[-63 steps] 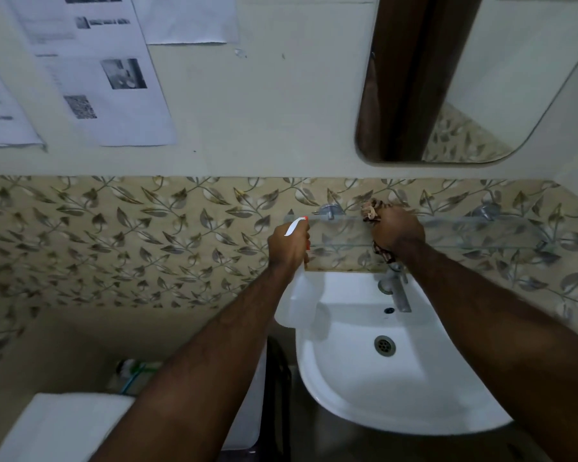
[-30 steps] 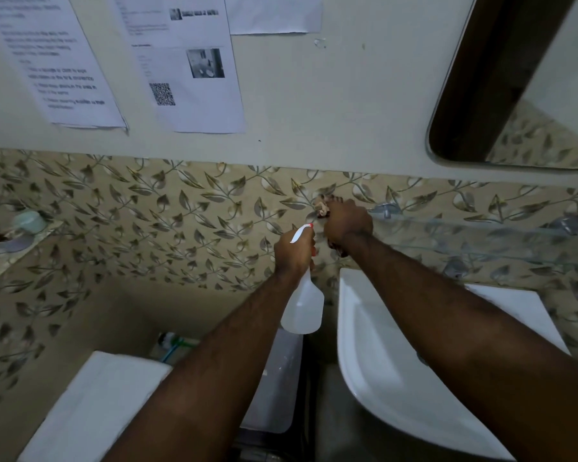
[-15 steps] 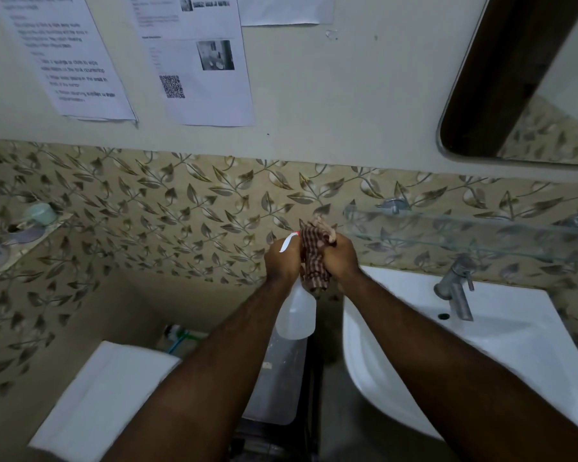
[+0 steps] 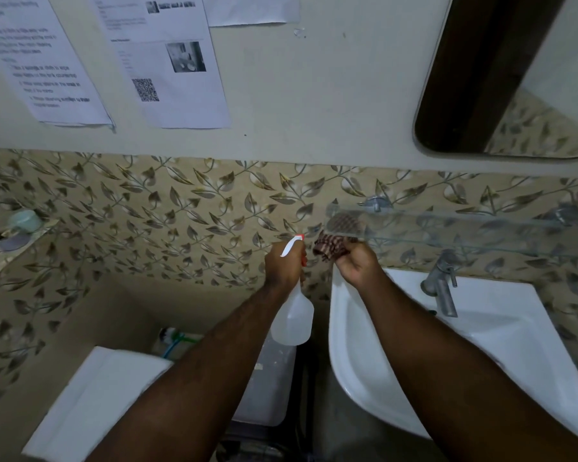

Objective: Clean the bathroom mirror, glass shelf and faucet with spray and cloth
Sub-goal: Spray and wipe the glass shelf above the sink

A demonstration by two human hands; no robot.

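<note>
Below glass shelf (image 4: 447, 225), right grip (image 4: 354, 263) clutching cloth (image 4: 331, 246), left grip (image 4: 284, 265) around spray bottle (image 4: 292, 320)

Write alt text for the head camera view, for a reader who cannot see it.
A person's right hand presses a checked cloth against the left end of a glass shelf, while the left hand holds a white spray bottle beside it. Below are a white sink and metal faucet; a mirror hangs upper right.

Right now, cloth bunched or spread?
Bunched: the cloth is wadded in the right hand, just under the glass shelf's left end.
</note>
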